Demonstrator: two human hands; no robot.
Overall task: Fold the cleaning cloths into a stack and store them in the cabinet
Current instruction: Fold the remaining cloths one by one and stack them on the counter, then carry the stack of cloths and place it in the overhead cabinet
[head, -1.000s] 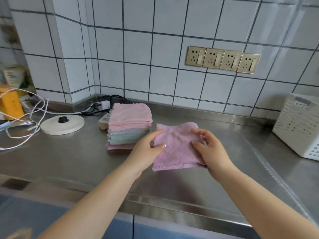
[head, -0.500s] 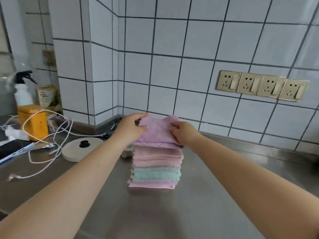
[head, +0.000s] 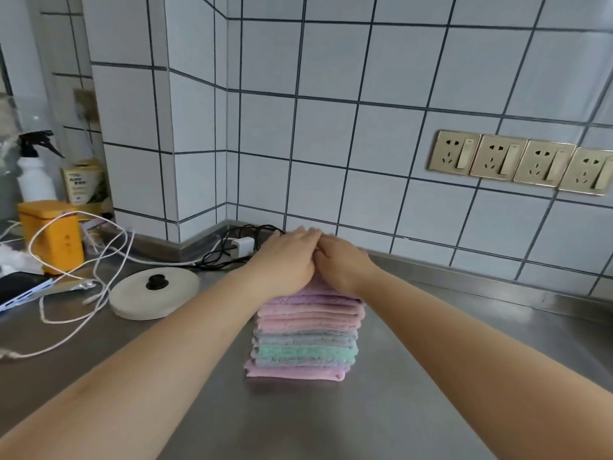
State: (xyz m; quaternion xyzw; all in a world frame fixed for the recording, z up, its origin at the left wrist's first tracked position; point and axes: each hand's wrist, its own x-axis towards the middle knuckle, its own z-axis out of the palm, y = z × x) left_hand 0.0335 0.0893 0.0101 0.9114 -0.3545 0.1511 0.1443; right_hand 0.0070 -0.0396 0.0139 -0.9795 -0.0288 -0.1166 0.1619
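Both my hands are flat on top of the stack of cloths [head: 306, 330], palms down and side by side. My left hand [head: 288, 260] covers the left half of the top and my right hand [head: 341, 265] the right half, with the fingertips touching each other at the far edge. Fingers look pretty much straight, just pressing down, not curled round anything.

The stack sits on the steel counter [head: 381, 410], roughly in the middle of it and a bit out from the tiled wall [head: 331, 144]. From what shows below my hands, the upper folded cloths are pink and lilac, then grey, then a mint green one, more grey, and a lilac one at the very bottom that sticks out slightly toward me. The edges line up fairly well, though not perfectly.

Left of the stack there's a round cream lid [head: 154, 293] with a black knob lying flat on the counter. Behind it a white charger plug [head: 243, 244] and a tangle of black cable [head: 232, 247] sit in the corner by the wall. A white cord [head: 99, 260] loops all over the left side, past an orange box [head: 53, 234] and a white spray bottle [head: 34, 171] with a black trigger. A phone [head: 23, 288] lies at the far left edge. Four gold sockets [head: 520, 162] run along the wall on the right.
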